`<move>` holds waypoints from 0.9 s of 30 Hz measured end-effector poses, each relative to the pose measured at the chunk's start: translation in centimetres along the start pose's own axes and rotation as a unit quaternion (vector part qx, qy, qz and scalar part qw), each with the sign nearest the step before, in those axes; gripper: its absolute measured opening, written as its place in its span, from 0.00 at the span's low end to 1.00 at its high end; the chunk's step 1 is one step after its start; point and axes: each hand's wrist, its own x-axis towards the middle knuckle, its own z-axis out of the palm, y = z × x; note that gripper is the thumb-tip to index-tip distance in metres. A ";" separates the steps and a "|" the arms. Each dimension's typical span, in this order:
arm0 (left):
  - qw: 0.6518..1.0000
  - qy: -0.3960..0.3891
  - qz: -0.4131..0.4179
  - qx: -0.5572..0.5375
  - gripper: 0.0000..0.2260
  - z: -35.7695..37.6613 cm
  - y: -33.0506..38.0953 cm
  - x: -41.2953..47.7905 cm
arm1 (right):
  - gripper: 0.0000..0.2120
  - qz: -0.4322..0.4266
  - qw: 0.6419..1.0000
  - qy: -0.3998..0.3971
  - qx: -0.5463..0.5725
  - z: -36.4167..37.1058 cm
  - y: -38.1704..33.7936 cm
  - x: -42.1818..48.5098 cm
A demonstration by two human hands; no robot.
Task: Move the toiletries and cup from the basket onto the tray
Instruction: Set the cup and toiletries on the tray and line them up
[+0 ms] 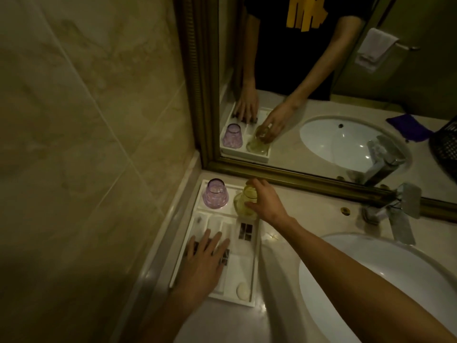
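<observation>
A white compartment tray (247, 302) lies on the counter against the left wall. A purple cup (215, 194) stands upside down in its far left corner. Beside it a yellow cup (243, 203) stands upside down in the far right corner, and my right hand (265, 203) grips it from the right side. My left hand (206, 253) lies flat, fingers spread, on dark toiletry packets in the tray's middle. Another dark packet (246, 232) lies in the slot to the right. A round white soap (242, 291) sits in the near right compartment.
The white sink basin (371, 280) and chrome tap (395, 214) are to the right. A gold-framed mirror (296, 179) stands behind the tray. The mirror reflects a dark mesh basket (445, 144), a purple cloth and a hanging towel. A tiled wall closes the left side.
</observation>
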 end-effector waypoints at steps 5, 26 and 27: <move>0.999 -0.037 -0.003 0.036 0.29 0.3 0.1 -0.6 | 0.31 0.009 1.000 -0.005 -0.020 0.8 -0.4 0.5; 1.000 -0.004 0.006 0.014 0.30 0.6 -0.1 -0.2 | 0.43 0.035 0.998 -0.050 -0.009 0.6 -0.4 1.0; 1.000 0.008 0.000 0.001 0.29 0.0 0.0 0.1 | 0.43 0.035 0.998 -0.045 -0.018 0.2 -0.6 0.9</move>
